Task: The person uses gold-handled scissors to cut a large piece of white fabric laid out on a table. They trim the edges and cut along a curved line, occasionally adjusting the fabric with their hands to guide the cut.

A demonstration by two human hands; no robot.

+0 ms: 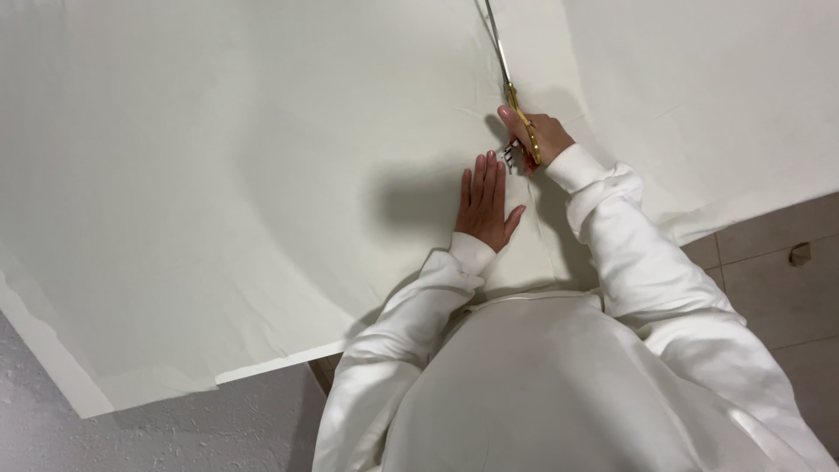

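A large sheet of white fabric (218, 175) covers the table. My right hand (540, 135) grips a pair of scissors (511, 87) with gold handles, and the long silver blades point away from me along a line in the cloth toward the top edge. Just left of the scissors, my left hand (486, 205) lies flat on the fabric, fingers together and extended. Both arms wear white sleeves.
The cloth hangs over the table's near edge (262, 367) at the lower left. A grey textured floor (175, 437) shows at the bottom left, and beige floor tiles (778, 280) at the right with a small object (799, 253) on them.
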